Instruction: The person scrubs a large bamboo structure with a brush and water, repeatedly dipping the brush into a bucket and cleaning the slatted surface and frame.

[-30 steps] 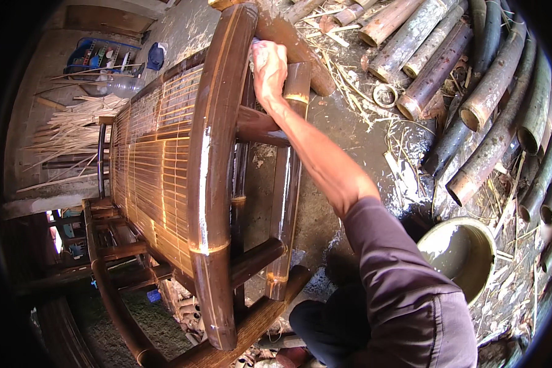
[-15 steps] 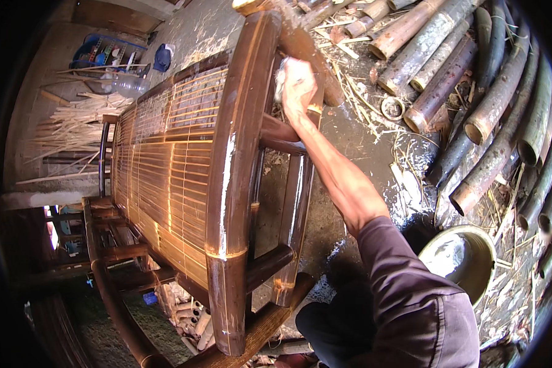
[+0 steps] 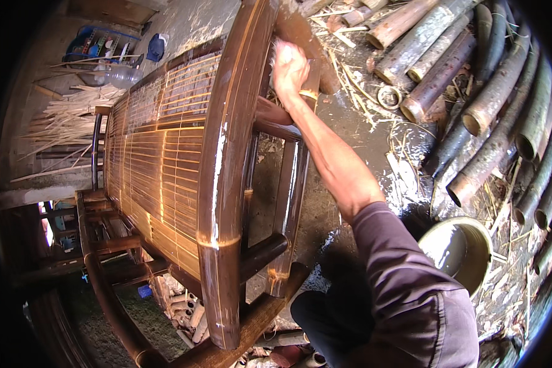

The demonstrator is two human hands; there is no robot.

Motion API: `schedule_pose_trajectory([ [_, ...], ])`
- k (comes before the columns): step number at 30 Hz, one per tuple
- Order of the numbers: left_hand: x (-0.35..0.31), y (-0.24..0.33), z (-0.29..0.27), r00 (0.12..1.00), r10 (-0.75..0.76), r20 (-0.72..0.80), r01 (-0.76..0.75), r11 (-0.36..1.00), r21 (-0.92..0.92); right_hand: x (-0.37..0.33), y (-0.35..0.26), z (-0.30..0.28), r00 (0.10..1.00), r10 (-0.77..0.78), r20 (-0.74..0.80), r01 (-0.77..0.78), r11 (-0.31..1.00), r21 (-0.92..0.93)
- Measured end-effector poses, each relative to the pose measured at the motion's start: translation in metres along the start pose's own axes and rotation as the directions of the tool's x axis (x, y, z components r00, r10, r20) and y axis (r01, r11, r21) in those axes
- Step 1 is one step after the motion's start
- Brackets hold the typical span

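Observation:
My right hand reaches up from the lower right, its fingers closed round a pale wad that looks like a rag. Most of the wad is hidden by the fingers. The hand presses against the far part of a dark brown bamboo bench's end frame, by a thick glossy bamboo post. Left of this post stretches the bench's slatted bamboo panel, wet and shiny in places. A short rail crosses the frame below my wrist. My left hand is out of the picture.
A round pail holding liquid stands right of my arm. Cut bamboo poles lie stacked at the upper right. Split strips and a blue crate are at the far left. Wet floor shows beside the bench.
My right hand, still closed on the pale wad, has shifted slightly up and left in the picture. The bench and surroundings have also shifted slightly left and up as the view moves.

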State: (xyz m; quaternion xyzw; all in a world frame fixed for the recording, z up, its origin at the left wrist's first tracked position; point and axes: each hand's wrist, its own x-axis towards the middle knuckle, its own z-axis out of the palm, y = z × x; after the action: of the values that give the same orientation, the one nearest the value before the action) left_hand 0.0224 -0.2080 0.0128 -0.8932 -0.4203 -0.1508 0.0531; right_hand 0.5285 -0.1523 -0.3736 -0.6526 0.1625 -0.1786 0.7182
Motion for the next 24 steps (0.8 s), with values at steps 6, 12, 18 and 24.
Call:
schedule_pose_trajectory([
  [6,0.001,-0.019,-0.009,0.999,0.054,-0.006,-0.054,0.994,-0.093,0.001,-0.016,0.002,0.875,-0.483,-0.036,0.473,0.837,0.275],
  [12,0.002,-0.014,-0.003,0.997,0.082,0.007,-0.081,0.993,-0.084,0.007,-0.025,-0.030,0.950,-0.186,0.250,0.170,0.982,0.083],
  [18,-0.003,-0.023,-0.009,0.994,0.102,-0.026,-0.105,0.988,-0.114,0.009,-0.013,-0.055,0.636,-0.398,0.661,0.361,0.911,0.201],
  [24,-0.006,-0.015,-0.013,0.991,0.133,-0.005,-0.133,0.988,-0.076,-0.012,-0.010,-0.071,0.676,-0.418,0.607,0.334,0.908,0.253],
])
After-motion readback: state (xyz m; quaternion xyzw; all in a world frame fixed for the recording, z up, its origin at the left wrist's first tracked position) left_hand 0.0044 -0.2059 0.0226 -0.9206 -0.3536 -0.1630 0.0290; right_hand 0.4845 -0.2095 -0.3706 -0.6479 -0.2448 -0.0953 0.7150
